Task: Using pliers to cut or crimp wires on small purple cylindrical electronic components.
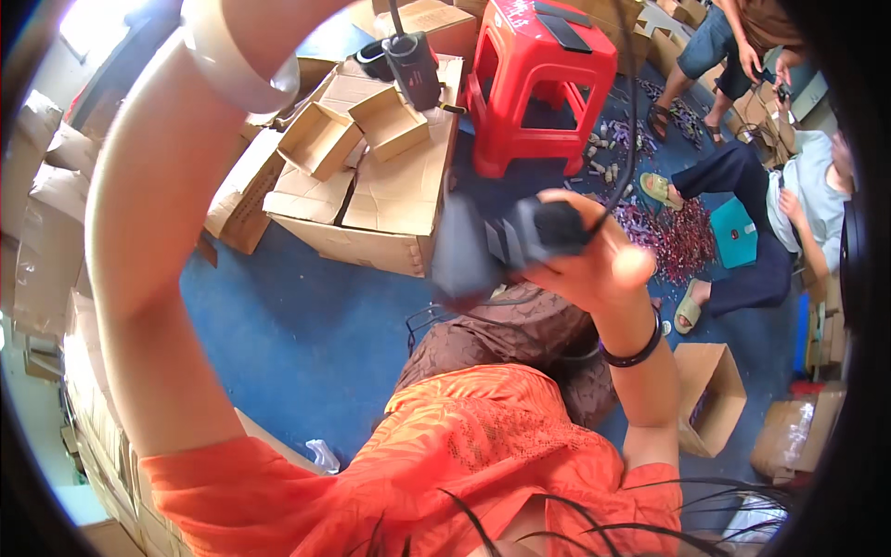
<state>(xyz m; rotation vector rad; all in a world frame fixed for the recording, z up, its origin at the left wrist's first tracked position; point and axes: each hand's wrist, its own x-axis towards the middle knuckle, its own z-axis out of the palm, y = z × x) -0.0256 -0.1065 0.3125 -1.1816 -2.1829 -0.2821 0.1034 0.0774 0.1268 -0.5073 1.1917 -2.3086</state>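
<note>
The right hand (592,249) grips a blurred dark device (527,234), fingers wrapped round its right end; its long axis runs roughly left from that hand. The left hand lies out of view, so its state cannot be told.

Blue floor (278,343); red plastic stool (548,63); stacked cardboard boxes (42,265) at left; bright light (93,23) upper left.

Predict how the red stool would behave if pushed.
The red stool is likely light for its size, since it looks like hollow moulded plastic. It should stay stiff, given its broad legs. The flat black piece on its seat might slide off; no fastening shows.
</note>
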